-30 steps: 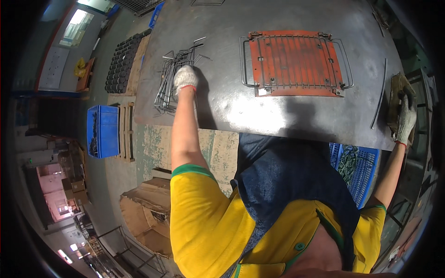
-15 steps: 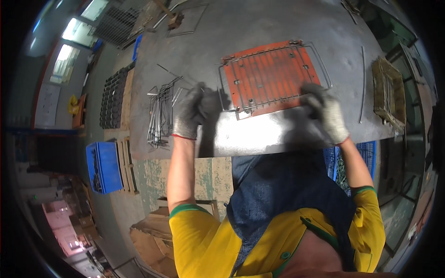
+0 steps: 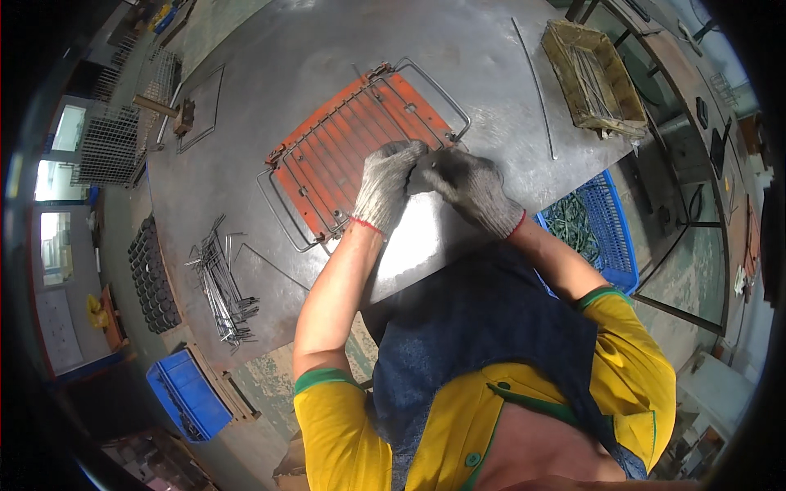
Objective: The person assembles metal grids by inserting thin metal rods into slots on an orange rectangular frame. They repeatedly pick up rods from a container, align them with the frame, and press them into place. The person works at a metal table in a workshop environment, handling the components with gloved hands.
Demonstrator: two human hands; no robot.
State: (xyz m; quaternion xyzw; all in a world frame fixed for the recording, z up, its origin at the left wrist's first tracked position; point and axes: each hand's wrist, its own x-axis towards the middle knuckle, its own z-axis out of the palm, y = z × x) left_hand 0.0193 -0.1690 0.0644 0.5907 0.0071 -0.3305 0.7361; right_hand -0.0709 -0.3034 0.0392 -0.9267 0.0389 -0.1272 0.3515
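An orange-red plate [image 3: 327, 187] lies on the metal table, tilted in view, with a wire rack [image 3: 350, 123] of thin parallel rods over it. Bent wire loops [image 3: 282, 214] stick out at both its ends. My left hand [image 3: 386, 182], in a grey-white knitted glove, is at the plate's near edge with its fingers curled closed. Beside it my right hand [image 3: 475, 186], gloved too, has its fingers bent together toward the left one. What the fingertips hold, if anything, is hidden.
Several bent wire rods [image 3: 223, 286] lie heaped at the left. A long rod [image 3: 536, 86] and a wooden box [image 3: 594, 78] of rods are at the right. A hammer [image 3: 176, 113] lies far left by a wire frame [image 3: 214, 106]. Below the table edge stands a blue basket [image 3: 616, 233].
My view has turned, so the table appears rotated. My left hand has left the plate's left side, by the wire heap, and come to its near edge beside my right hand.
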